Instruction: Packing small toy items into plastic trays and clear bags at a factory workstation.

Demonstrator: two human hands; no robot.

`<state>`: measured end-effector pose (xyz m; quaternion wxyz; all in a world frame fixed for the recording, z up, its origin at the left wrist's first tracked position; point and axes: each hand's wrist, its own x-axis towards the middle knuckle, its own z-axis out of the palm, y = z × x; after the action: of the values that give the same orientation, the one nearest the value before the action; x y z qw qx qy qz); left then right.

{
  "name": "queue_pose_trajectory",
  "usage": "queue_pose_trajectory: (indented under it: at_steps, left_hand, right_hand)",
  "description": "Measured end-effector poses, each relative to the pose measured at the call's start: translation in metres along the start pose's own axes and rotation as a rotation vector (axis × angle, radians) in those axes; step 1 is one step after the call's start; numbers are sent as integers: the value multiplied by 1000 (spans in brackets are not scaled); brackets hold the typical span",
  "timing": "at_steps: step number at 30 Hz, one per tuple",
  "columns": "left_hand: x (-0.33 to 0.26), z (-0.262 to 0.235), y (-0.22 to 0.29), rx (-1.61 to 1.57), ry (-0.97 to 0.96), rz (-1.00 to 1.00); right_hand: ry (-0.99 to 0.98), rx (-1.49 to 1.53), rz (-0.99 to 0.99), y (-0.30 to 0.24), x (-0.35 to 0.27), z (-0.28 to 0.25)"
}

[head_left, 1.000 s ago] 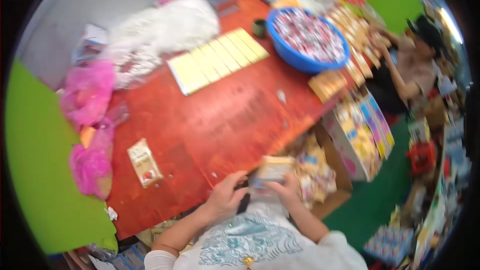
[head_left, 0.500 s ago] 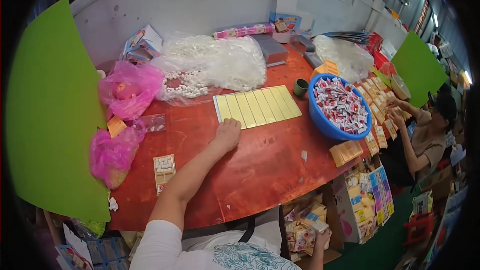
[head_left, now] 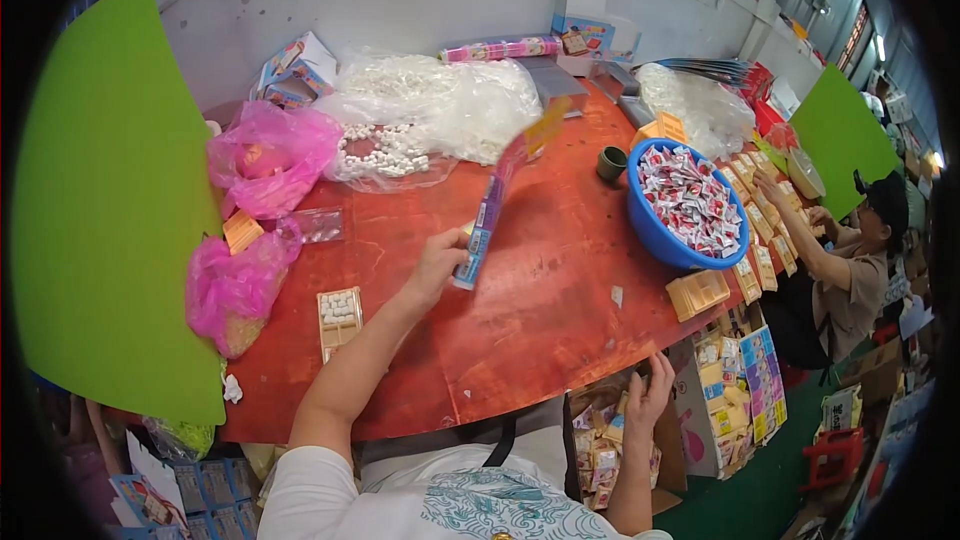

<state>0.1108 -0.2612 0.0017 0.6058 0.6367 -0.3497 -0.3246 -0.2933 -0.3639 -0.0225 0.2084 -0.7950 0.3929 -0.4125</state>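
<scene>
My left hand (head_left: 437,265) grips the end of a printed card sheet (head_left: 492,202) and holds it up on edge above the red table (head_left: 540,310). Seen nearly edge-on, the sheet shows a blue, purple and pink printed side. My right hand (head_left: 650,392) hovers at the table's front edge with fingers apart and nothing in it. Below that hand, a cardboard box (head_left: 668,440) holds many small packaged pieces. Left of my forearm lies a small tan tray (head_left: 328,342) with white pieces in its compartments.
A blue basin (head_left: 650,230) full of small sachets stands at right, beside a dark cup (head_left: 611,164) and stacked tan trays (head_left: 698,295). Clear bags (head_left: 430,100) of white pieces lie at the back; pink bags (head_left: 240,290) at left. A co-worker (head_left: 855,270) handles trays at right.
My left hand has lifted the sheet, which lay flat yellow side up, and turned it on edge. My right hand has risen from the box, leaving a small packet it was touching.
</scene>
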Motion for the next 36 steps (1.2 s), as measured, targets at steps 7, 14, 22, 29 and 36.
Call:
queue_pose_trajectory:
  at_steps: [7, 14, 22, 29, 36]
  left_hand:
    - [-98, 27, -2, -978, 150, -136]
    - [-173, 68, -5, -1094, 112, -302]
    - [-206, 0, 7, -739, 111, -271]
    - [-180, -7, -11, -899, 389, -279]
    - [-172, -4, -21, -963, 362, -290]
  right_hand:
    - [-274, 103, -312, -140, 26, 43]
    - [-589, -131, -739, -151, 15, 88]
    - [-725, -408, -546, -108, 37, 55]
    - [-572, -187, -676, -165, 58, 121]
    - [-593, -260, -904, -171, 50, 222]
